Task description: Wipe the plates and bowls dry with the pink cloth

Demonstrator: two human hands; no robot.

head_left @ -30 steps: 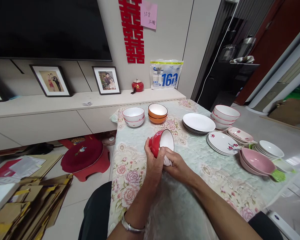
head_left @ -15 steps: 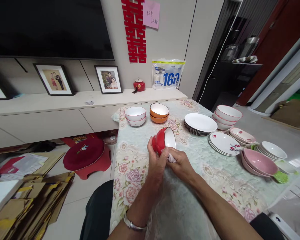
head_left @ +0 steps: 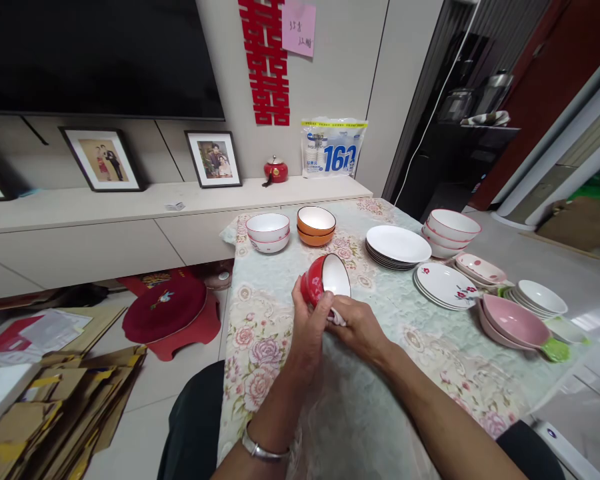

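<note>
A red bowl with a white inside (head_left: pixel 336 277) is held tilted on its side above the table, its opening facing right. My left hand (head_left: pixel 307 320) grips it from the left and below, the thumb near the rim. Closed around a whitish cloth (head_left: pixel 337 318), my right hand (head_left: pixel 357 325) presses against the bowl's lower edge. Most of the cloth is hidden by the fingers. Beyond the bowl stand two stacked white bowls with red rims (head_left: pixel 268 231) and two stacked orange bowls (head_left: pixel 316 225).
On the floral tablecloth (head_left: pixel 265 360), to the right, are stacked white plates (head_left: pixel 399 244), flowered plates (head_left: pixel 445 285), large white bowls (head_left: pixel 453 227), pink dishes (head_left: pixel 515 321) and small white bowls (head_left: pixel 540 297). A red stool (head_left: pixel 167 310) and flattened cardboard (head_left: pixel 75 400) are on the floor at left.
The bowl has turned slightly in my hands, showing more of its inside. Both hands keep their hold, and the whole view has shifted a little.
</note>
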